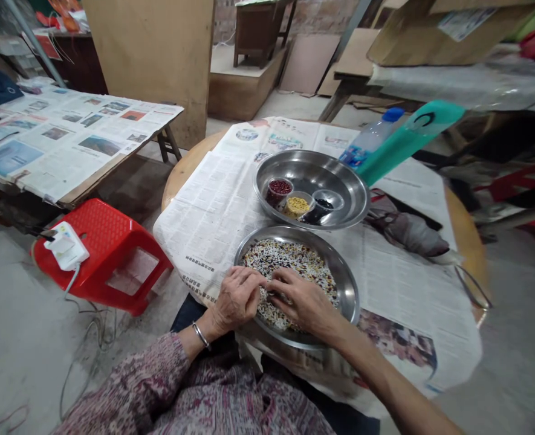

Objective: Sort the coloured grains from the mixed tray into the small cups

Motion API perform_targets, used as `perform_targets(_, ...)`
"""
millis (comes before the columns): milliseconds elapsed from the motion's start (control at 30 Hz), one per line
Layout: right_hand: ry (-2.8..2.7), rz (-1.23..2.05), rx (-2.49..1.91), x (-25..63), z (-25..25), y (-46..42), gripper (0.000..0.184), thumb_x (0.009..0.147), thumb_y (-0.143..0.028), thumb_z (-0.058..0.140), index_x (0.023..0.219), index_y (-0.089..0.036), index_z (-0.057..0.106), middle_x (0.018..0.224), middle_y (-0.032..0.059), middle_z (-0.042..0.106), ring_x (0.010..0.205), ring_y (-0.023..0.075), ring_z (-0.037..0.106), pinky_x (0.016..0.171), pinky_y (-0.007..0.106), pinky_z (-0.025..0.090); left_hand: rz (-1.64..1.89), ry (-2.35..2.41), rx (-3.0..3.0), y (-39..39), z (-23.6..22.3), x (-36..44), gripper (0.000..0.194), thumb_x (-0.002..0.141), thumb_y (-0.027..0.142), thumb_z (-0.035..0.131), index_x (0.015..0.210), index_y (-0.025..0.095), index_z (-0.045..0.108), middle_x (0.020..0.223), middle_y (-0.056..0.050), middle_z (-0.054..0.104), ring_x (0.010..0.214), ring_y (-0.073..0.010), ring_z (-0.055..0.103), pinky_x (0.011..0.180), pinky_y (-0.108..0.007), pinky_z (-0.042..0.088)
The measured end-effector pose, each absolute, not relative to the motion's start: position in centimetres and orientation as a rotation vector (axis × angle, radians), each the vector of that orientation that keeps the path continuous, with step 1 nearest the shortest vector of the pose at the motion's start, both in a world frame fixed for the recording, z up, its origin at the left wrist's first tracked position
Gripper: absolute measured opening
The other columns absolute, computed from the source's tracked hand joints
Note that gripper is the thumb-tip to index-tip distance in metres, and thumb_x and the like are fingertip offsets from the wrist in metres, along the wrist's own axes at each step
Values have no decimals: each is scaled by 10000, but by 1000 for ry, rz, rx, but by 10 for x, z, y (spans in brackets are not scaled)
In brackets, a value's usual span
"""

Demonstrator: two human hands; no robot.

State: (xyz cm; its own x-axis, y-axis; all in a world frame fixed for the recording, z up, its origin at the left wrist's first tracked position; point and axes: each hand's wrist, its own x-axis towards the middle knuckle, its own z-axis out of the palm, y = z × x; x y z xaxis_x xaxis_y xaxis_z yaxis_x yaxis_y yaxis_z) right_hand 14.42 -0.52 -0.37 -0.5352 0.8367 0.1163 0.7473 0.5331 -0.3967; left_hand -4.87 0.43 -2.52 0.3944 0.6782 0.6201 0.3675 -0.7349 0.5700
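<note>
A steel tray [349,284] full of mixed beans, white, dark and red, lies on the newspaper-covered round table before me. My left hand [236,297] rests at the tray's near left rim, fingers curled together over the beans. My right hand [304,302] lies over the beans beside it, its fingertips pinched and meeting the left fingertips. What they pinch is too small to make out. Behind stands a steel bowl [340,175] holding three small cups: red beans [278,188], yellow beans [297,205] and black beans [322,205].
A water bottle [370,140] and a teal object [407,140] stand behind the bowl. A dark cloth [407,232] and glasses [471,285] lie at right. A red plastic stool [108,241] with a white power strip [66,246] stands at left, beside another newspaper-covered table [68,139].
</note>
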Motion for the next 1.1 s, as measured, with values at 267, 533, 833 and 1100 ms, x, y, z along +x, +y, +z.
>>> perform_targets(267, -2473, 514, -1507, 190, 11, -37, 203, 924, -271, 496, 823, -247, 670, 840, 29, 648, 753, 171, 629, 670, 296, 498, 1250, 906, 2322, 5, -27, -48, 180, 891, 76, 428, 954, 163, 573, 922, -57, 667, 893, -173, 600, 845, -348, 448)
perform_targets(533, -2521, 279, -1545, 174, -3, -14, 280, 935, -205, 444, 1063, -239, 691, 1002, 65, 690, 938, 222, 612, 797, 348, 508, 1212, 924, 2314, 5, -25, -49, 190, 888, 85, 420, 940, 173, 580, 897, -58, 663, 898, -183, 600, 838, -358, 454)
perform_targets(833, -2151, -16, -1882, 170, -14, 24, 371, 954, -413, 441, 1108, -162, 666, 1137, 156, 632, 1046, 314, 546, 870, 471, 498, 1261, 918, 2305, 5, -29, -48, 191, 897, 83, 414, 944, 163, 581, 890, -64, 657, 886, -184, 600, 825, -363, 468)
perform_targets(1100, -2118, 521, -1285, 109, -21, 10, 347, 848, -159, 515, 1182, -216, 591, 1174, 112, 577, 1108, 246, 545, 951, 444, 495, 1329, 980, 2179, 2, -25, -49, 273, 970, 170, 397, 1222, 161, 503, 1194, -134, 562, 1152, -219, 518, 988, -424, 462)
